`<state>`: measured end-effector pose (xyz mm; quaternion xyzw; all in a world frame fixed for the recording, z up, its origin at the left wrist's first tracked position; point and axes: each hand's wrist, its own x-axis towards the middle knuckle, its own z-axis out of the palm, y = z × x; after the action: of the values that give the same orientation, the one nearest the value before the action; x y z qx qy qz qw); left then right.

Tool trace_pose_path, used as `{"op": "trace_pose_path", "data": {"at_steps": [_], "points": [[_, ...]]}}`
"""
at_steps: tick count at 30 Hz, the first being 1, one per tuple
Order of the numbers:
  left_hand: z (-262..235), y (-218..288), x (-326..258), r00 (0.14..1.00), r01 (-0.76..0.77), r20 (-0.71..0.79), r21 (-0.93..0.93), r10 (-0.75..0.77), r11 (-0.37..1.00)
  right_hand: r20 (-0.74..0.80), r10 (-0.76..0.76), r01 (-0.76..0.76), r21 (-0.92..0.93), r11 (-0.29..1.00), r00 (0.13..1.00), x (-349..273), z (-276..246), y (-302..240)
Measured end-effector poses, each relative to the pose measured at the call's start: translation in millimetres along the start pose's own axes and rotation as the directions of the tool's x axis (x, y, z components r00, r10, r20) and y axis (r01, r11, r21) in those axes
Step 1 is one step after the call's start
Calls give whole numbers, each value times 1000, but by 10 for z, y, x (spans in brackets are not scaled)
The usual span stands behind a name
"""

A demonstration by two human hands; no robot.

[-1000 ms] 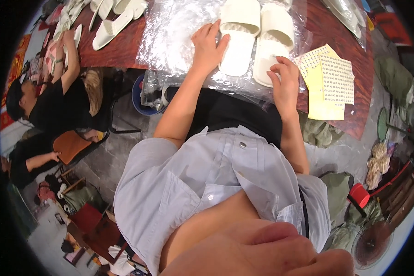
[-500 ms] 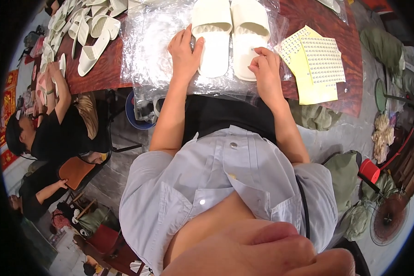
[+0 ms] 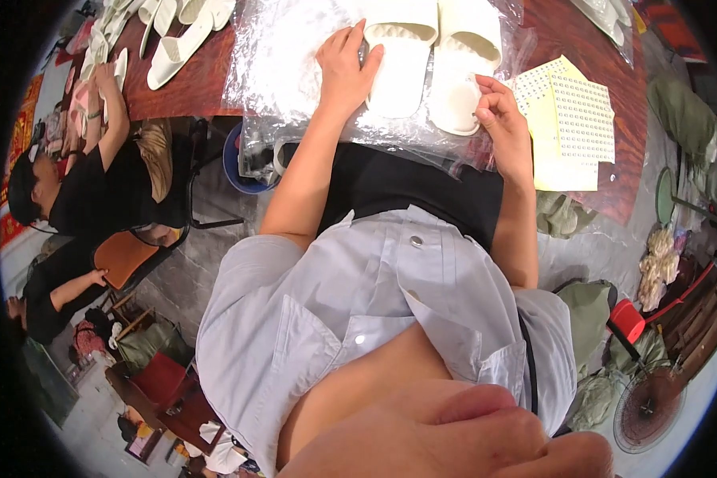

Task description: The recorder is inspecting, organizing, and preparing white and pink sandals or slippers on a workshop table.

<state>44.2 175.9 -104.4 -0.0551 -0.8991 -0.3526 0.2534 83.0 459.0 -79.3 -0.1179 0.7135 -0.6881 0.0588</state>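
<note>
Nearest the wearer, the left hand point(image 3: 346, 72) lay open, its fingers extended and thumb apart, along the outer edge of the left slipper point(image 3: 398, 84). The right hand point(image 3: 503, 119) was loosely curled at the outer edge of the right slipper point(image 3: 456, 99); whether its fingertips pinched anything small could not be told.

The chief hazard, in judgement, was sideways slip: the pair rested on slick clear plastic point(image 3: 295, 103), so an uneven push from either hand could have skewed the slippers or bunched the layers beneath. A pull toward the body could likewise have drawn the plastic, and the pair with it, over the front edge of the reddish table point(image 3: 625, 175). A second hazard lay beyond the right hand, where label sheets point(image 3: 583, 119) sat close beside its wrist; a careless turn of the arm could have dragged or scattered them.

Relative position: the slippers lay side by side between the two hands, heels toward the wearer, straps away. The left slipper was to the right of the left hand, whose thumb appeared to touch its edge; the right slipper was to the left of the right hand, its heel just beside the curled fingers.

Farther off, at left, more white slippers point(image 3: 175, 60) were heaped near a co-worker point(image 3: 95, 187) in dark clothing.
</note>
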Motion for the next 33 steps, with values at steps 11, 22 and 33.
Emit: {"op": "trace_pose_path", "data": {"at_steps": [11, 22, 33], "points": [[-24, 70, 11, 984, -126, -111, 106, 138, 986, 61, -191, 192, -557, 808, 980, -18, 175, -123], [17, -3, -21, 999, -28, -18, 4, 28, 1000, -10, -238, 190, -565, 803, 971, 21, 172, -64], [29, -14, -12, 999, -38, -21, 34, 38, 999, -53, -155, 122, -399, 909, 986, 33, 159, -108]]}}
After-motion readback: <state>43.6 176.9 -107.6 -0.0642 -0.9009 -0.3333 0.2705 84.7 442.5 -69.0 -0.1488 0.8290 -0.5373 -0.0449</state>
